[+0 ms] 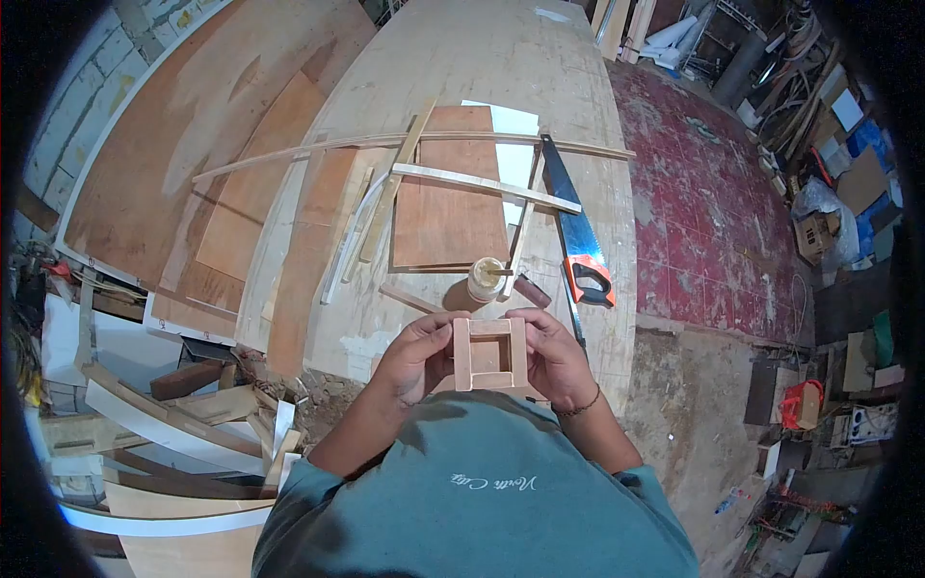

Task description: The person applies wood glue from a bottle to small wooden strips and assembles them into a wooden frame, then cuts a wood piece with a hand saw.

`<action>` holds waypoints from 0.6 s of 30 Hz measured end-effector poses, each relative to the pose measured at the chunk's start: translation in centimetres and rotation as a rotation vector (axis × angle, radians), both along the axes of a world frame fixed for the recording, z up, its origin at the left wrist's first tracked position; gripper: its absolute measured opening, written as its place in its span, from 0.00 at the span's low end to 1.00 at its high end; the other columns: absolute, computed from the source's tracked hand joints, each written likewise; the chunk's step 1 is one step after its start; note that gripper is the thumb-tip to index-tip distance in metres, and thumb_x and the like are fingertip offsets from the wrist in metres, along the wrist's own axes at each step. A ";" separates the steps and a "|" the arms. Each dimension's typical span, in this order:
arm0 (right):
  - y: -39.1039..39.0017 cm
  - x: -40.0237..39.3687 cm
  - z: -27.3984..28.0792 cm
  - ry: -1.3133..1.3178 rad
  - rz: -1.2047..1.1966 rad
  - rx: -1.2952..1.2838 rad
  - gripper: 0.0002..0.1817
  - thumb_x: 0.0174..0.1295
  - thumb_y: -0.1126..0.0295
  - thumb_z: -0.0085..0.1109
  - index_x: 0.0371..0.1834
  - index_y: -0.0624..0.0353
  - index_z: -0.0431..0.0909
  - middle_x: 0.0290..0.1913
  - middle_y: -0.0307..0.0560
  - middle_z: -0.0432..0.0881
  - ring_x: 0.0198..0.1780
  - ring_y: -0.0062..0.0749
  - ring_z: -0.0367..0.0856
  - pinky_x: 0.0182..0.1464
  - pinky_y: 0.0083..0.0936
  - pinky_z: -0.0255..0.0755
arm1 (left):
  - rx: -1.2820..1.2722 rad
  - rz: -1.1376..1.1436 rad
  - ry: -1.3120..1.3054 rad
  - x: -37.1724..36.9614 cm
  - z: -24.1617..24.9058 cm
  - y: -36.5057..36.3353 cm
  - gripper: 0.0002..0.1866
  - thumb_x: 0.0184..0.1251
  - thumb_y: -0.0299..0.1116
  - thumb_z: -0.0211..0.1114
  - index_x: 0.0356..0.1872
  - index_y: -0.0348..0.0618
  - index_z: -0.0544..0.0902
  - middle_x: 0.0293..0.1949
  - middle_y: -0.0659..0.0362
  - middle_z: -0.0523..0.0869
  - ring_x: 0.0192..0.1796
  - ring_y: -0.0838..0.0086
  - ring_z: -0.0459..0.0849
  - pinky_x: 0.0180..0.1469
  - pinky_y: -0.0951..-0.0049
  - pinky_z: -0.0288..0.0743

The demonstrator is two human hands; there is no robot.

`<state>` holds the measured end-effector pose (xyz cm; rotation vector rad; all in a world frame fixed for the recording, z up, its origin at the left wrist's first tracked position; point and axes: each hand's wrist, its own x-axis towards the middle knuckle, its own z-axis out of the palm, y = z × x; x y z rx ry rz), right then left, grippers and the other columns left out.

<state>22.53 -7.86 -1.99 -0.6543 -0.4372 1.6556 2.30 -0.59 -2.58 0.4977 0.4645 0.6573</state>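
Close to my chest, a small square wooden frame (462, 356) is held up between both hands, its opening facing up at the camera. My left hand (421, 354) grips its left side, with thumb and fingers closed on the edge. On the opposite side my right hand (559, 358) pinches the upper right corner and side. Just beyond the frame stands an open jar (486, 282) with a stick across its mouth. A small dark block (532, 291) lies to the right of the jar.
A handsaw (574, 226) with an orange and black handle lies on the worktable (434, 58), right of a brown board (448, 212). Several wood strips cross the board. Curved wooden pieces (173, 424) are stacked at the lower left.
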 end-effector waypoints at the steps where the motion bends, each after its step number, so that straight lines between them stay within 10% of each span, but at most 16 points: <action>1: 0.0 0.0 0.0 0.000 0.000 0.000 0.14 0.66 0.69 0.53 0.52 0.62 0.73 0.46 0.44 0.80 0.47 0.25 0.79 0.50 0.26 0.76 | 0.000 0.000 0.000 -0.1 0.1 0.1 0.16 0.69 0.32 0.55 0.54 0.36 0.76 0.47 0.53 0.83 0.47 0.70 0.83 0.50 0.68 0.79; 18: -0.4 0.3 0.1 0.046 0.033 0.032 0.15 0.64 0.69 0.56 0.52 0.63 0.73 0.45 0.44 0.80 0.45 0.25 0.79 0.49 0.23 0.75 | 0.121 -0.143 -0.066 0.1 0.0 0.8 0.15 0.67 0.33 0.59 0.52 0.39 0.77 0.50 0.52 0.82 0.50 0.67 0.82 0.51 0.64 0.79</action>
